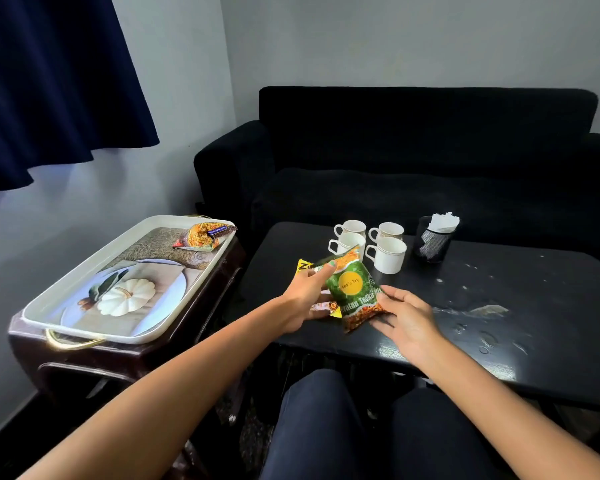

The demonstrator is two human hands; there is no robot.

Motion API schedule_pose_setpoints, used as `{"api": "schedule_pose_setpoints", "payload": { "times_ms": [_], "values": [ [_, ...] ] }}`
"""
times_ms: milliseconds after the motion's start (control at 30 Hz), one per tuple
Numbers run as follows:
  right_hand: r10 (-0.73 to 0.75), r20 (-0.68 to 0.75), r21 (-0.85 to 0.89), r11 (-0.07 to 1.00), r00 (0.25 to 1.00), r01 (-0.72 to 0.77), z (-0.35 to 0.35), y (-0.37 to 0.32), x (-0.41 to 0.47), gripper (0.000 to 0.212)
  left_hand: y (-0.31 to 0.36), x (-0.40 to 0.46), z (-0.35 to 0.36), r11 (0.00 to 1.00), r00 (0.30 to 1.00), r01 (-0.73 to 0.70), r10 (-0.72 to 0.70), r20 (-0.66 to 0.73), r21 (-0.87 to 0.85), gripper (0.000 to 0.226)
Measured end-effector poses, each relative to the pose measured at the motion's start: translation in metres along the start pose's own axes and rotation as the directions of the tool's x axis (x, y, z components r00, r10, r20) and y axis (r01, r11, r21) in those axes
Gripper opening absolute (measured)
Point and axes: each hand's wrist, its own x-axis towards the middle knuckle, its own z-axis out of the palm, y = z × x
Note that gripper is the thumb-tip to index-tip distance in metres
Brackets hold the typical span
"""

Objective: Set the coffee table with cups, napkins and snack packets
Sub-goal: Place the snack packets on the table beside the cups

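A green snack packet is held over the near left part of the black coffee table. My left hand grips its upper left edge and my right hand holds its lower right corner. A yellow snack packet lies partly hidden under the green one and my left hand. Several white cups stand grouped behind the packets. A black mesh holder with white napkins stands to the right of the cups. One orange snack packet lies in the white tray on the left.
The tray rests on a dark wooden side table left of the coffee table. A black sofa stands behind it. Wet smears mark the table's right half. My knees are just under the near edge.
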Motion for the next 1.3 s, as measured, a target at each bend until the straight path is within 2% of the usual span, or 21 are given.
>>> {"api": "schedule_pose_setpoints", "payload": {
  "times_ms": [67,167,333,400,500,567,633,733,800,900,1000,1300],
  "values": [
    [0.036,0.008,0.044,0.998,0.999,-0.036,-0.001,0.004,-0.002,0.011,0.0,0.001,0.001,0.999,0.999,-0.036,0.036,-0.041,-0.015,0.044],
    [0.05,0.029,-0.018,0.999,0.998,-0.05,-0.003,0.008,-0.005,0.01,-0.003,0.003,0.0,0.998,0.994,-0.055,0.058,-0.088,0.042,0.03],
    [0.024,0.105,-0.136,0.991,0.994,-0.01,-0.006,0.013,-0.009,0.021,-0.008,0.001,0.007,0.997,0.991,-0.057,0.063,-0.114,0.056,0.037],
    [0.012,0.106,-0.146,0.989,0.994,0.004,-0.007,0.015,-0.01,0.027,-0.01,0.001,0.012,0.99,0.993,-0.077,0.088,-0.084,0.121,0.04],
    [-0.015,0.029,-0.123,0.992,0.999,0.019,-0.013,0.021,-0.007,0.028,-0.015,0.003,0.019,0.943,0.992,-0.116,0.125,-0.006,0.312,0.052],
    [-0.021,-0.049,-0.078,0.997,0.999,0.017,-0.017,0.025,-0.002,0.027,-0.022,0.004,0.022,0.879,0.989,-0.146,0.128,0.072,0.454,0.059],
    [-0.03,-0.123,-0.087,0.996,0.992,0.02,-0.021,0.028,0.005,0.028,-0.029,0.005,0.022,0.759,0.986,-0.164,0.104,0.131,0.631,0.065],
    [-0.052,-0.188,-0.152,0.988,0.981,0.024,-0.025,0.031,0.019,0.033,-0.039,0.006,0.018,0.416,0.981,-0.192,0.098,0.166,0.889,0.072],
    [-0.057,-0.204,-0.196,0.981,0.977,0.016,-0.026,0.032,0.029,0.035,-0.042,0.007,0.014,0.268,0.977,-0.21,0.098,0.19,0.94,0.075],
    [-0.058,-0.236,-0.25,0.968,0.97,-0.003,-0.027,0.036,0.043,0.035,-0.045,0.01,0.008,0.143,0.974,-0.217,0.098,0.204,0.966,0.076],
    [-0.087,-0.279,-0.316,0.949,0.956,-0.006,-0.026,0.044,0.056,0.037,-0.05,0.014,0.0,0.078,0.973,-0.218,0.099,0.21,0.973,0.077],
    [-0.186,-0.415,-0.46,0.887,0.891,-0.029,-0.01,0.054,0.076,0.029,-0.058,0.026,-0.014,0.07,0.982,-0.189,0.04,0.186,0.979,0.081]
  ]
}}
